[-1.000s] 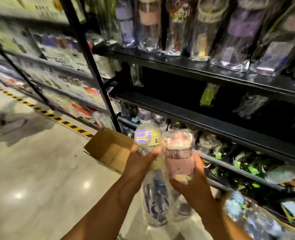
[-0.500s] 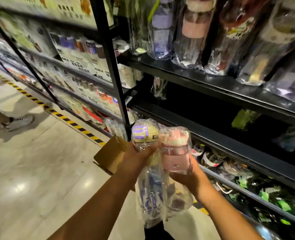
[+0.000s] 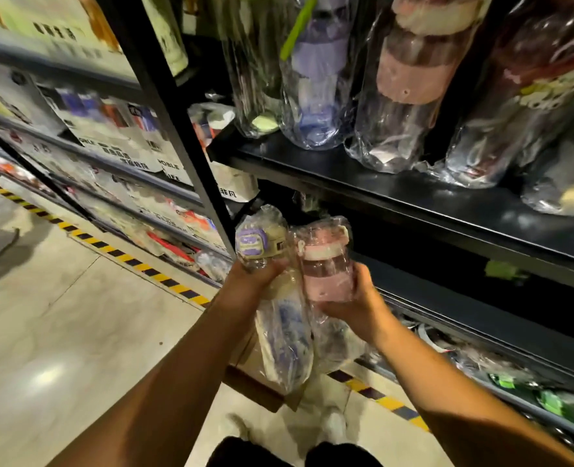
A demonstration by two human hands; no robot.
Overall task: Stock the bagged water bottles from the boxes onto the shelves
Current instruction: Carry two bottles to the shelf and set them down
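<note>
A black shelf (image 3: 397, 193) in a dim aisle carries a row of bagged bottles (image 3: 316, 96). Below its edge, beside the upright post (image 3: 178, 129), the left hand (image 3: 248, 288) clamps its fingers round a purple-lidded bottle (image 3: 255, 244). The right hand (image 3: 359, 305) grips a pink bottle (image 3: 326, 264) touching it, and a cardboard box (image 3: 252, 389) sits beneath.

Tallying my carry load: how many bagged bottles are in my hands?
2. The left hand grips a plastic-bagged clear bottle with purple-and-cream lid; the right hand grips a bagged pink bottle. Another could hide behind them.

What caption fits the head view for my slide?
Shelf stocking: left hand grips a purple-lidded bagged bottle, right hand a pink bagged bottle, before the black shelf.
</note>
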